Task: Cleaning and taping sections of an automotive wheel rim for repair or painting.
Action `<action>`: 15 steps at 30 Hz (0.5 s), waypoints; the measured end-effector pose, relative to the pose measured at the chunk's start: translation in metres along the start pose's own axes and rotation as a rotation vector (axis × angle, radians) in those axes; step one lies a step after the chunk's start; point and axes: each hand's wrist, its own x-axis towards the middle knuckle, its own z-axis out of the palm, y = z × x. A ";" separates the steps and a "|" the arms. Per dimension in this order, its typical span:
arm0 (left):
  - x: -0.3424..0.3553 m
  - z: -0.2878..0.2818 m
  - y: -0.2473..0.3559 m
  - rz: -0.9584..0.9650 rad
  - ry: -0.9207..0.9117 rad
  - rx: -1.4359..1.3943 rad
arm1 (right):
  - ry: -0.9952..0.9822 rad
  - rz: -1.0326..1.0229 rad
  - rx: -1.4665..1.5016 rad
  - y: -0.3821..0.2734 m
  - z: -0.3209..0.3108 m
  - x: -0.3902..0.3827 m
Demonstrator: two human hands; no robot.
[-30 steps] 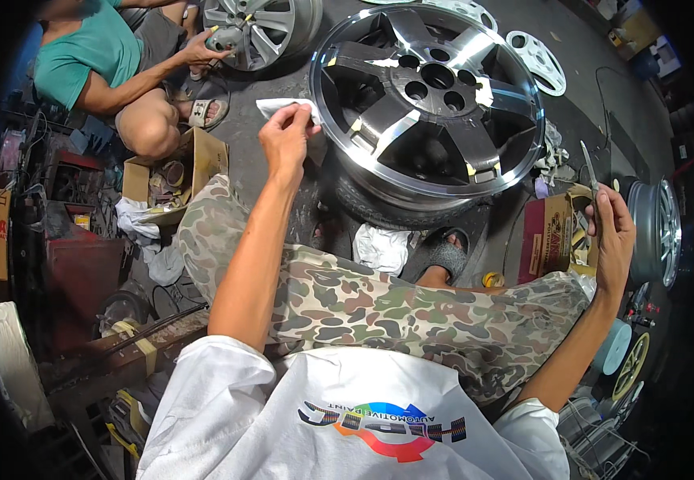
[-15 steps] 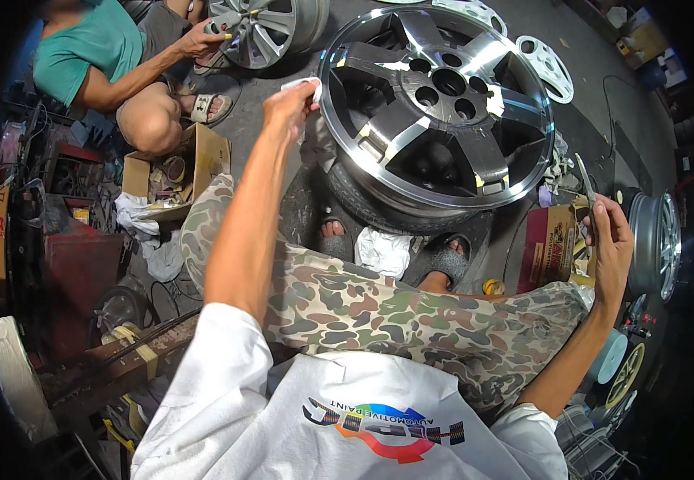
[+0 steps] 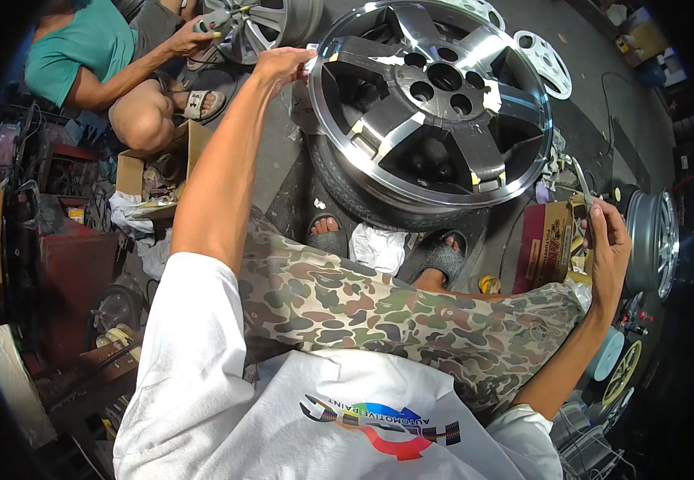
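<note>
In front of me a large alloy wheel rim (image 3: 477,148), black with bright machined spoke faces and lip, lies tilted on top of a tyre (image 3: 347,180). Yellowish-white patches mark several spokes and the lip. My left hand (image 3: 281,66) is at the rim's upper left edge, fingers pinched on a small white cloth or paper (image 3: 312,53), mostly hidden by the fingers. Off to the right, away from the rim, my right hand (image 3: 609,236) is closed round a thin, pointed metal blade like a putty knife (image 3: 582,179), tip up.
At the upper left a co-worker in a teal shirt (image 3: 83,52) holds a tool at a grey wheel (image 3: 295,22). Open cardboard boxes (image 3: 129,172) stand left and right (image 3: 532,248). White wheel covers (image 3: 543,64) lie beyond the rim; another silver wheel (image 3: 644,240) stands at right.
My left hand has moved up along the rim's left edge with the white piece. My right hand stays nearly in place, still holding the blade.
</note>
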 end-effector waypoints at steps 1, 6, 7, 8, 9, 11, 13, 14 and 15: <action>-0.004 0.001 -0.003 -0.002 -0.023 0.010 | 0.010 -0.008 -0.037 -0.001 0.000 0.000; -0.032 0.002 -0.032 -0.077 -0.051 -0.218 | -0.001 -0.056 -0.096 -0.004 0.001 -0.001; -0.040 0.001 -0.038 -0.122 -0.090 -0.350 | -0.002 -0.059 -0.118 -0.005 0.001 -0.001; -0.050 0.005 -0.046 -0.128 -0.082 -0.411 | -0.006 -0.073 -0.065 -0.006 0.003 -0.001; -0.059 0.010 -0.052 -0.130 -0.080 -0.408 | 0.015 -0.070 -0.098 -0.007 0.004 0.000; -0.083 0.022 -0.063 -0.129 0.052 -0.572 | -0.021 -0.070 -0.092 -0.011 0.007 0.002; -0.108 0.032 -0.065 -0.160 0.045 -0.644 | -0.018 -0.088 -0.089 -0.015 0.012 0.003; -0.122 0.040 -0.067 -0.159 0.056 -0.689 | -0.020 -0.077 -0.080 -0.017 0.014 0.004; -0.136 0.048 -0.071 -0.141 0.086 -0.734 | -0.021 -0.066 -0.073 -0.020 0.016 0.005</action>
